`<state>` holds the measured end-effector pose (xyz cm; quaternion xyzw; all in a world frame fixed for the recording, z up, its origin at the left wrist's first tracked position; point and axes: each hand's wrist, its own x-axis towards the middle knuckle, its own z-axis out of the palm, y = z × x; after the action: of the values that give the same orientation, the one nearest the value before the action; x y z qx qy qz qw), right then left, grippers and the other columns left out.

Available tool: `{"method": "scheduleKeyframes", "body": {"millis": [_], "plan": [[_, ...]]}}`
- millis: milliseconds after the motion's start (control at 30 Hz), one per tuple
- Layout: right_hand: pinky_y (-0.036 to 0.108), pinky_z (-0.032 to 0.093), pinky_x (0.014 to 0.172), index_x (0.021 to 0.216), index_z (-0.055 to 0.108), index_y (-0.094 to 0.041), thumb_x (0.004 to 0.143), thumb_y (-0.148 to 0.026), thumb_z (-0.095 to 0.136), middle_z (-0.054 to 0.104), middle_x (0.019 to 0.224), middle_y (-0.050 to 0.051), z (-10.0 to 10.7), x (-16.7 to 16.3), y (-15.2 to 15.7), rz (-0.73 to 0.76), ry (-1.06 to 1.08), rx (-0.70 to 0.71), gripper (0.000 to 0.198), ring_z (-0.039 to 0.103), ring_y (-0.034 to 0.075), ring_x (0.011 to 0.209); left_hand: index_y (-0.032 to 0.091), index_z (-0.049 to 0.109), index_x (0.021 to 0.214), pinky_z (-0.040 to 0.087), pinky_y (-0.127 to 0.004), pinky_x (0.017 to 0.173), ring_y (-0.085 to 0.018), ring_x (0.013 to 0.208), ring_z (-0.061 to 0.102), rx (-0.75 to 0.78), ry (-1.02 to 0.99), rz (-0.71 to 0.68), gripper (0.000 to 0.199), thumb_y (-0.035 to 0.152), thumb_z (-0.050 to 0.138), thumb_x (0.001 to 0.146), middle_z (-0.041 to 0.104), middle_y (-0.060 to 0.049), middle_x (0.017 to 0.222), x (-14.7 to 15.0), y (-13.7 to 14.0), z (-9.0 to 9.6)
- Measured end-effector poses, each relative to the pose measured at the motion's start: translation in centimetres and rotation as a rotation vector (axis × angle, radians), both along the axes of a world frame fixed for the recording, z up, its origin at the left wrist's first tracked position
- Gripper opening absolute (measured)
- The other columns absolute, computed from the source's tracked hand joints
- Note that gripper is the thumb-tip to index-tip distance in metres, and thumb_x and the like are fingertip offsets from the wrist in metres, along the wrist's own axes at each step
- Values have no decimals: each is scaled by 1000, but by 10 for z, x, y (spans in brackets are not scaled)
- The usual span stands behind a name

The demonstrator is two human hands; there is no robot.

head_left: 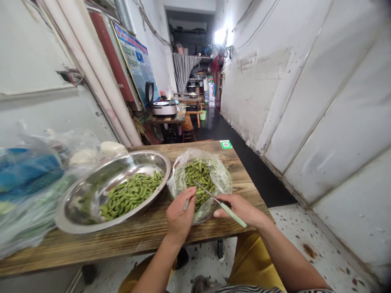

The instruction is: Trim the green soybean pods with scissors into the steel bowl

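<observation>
Your left hand (179,215) pinches an edamame pod (186,204); your right hand (241,208), at three o'clock, grips scissors (220,203) over the bag (200,183).

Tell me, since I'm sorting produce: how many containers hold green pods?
2: the metal bowl left on the table, and the clear plastic bag beside it at the hands. Bags farther left may hide more.
</observation>
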<state>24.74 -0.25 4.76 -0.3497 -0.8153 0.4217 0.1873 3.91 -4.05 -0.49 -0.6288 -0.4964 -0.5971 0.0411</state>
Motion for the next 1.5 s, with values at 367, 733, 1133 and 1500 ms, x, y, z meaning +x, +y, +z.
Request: {"method": "scheduleKeyframes", "body": {"millis": [367, 733, 1133, 1500], "plan": [[22, 37, 65, 97, 64, -17, 74, -57, 66, 58, 78, 1, 4, 1, -5, -44, -49, 221, 45, 49, 14, 69, 18, 67, 99, 53, -31, 87, -15, 92, 67, 90, 102, 38, 24, 6, 62, 78, 71, -7, 98, -2, -8, 10], [21, 32, 60, 86, 60, -17, 73, -55, 68, 48, 71, -2, 5, 4, -14, -27, -9, 307, 41, 41, 11, 64, 23, 66, 105, 53, -30, 86, -16, 90, 67, 167, 151, 16, 38, 1, 64, 74, 72, -5, 98, 3, -20, 14], [21, 32, 57, 78, 62, -16, 76, -54, 66, 50, 65, -2, -9, 0, -19, -103, 29, 297, 39, 41, 11, 59, 22, 68, 100, 54, -31, 86, -17, 90, 69, 101, 87, -16, 29, 7, 63, 76, 73, -4, 97, 1, -19, 12], [23, 34, 58, 78, 64, -18, 77, -59, 62, 64, 70, 3, -18, 2, -5, -264, -155, 277, 41, 56, 16, 63, 23, 69, 99, 48, -38, 92, -20, 93, 66, 62, 70, 249, 24, 14, 63, 77, 71, -6, 99, -35, -7, 15]]}}
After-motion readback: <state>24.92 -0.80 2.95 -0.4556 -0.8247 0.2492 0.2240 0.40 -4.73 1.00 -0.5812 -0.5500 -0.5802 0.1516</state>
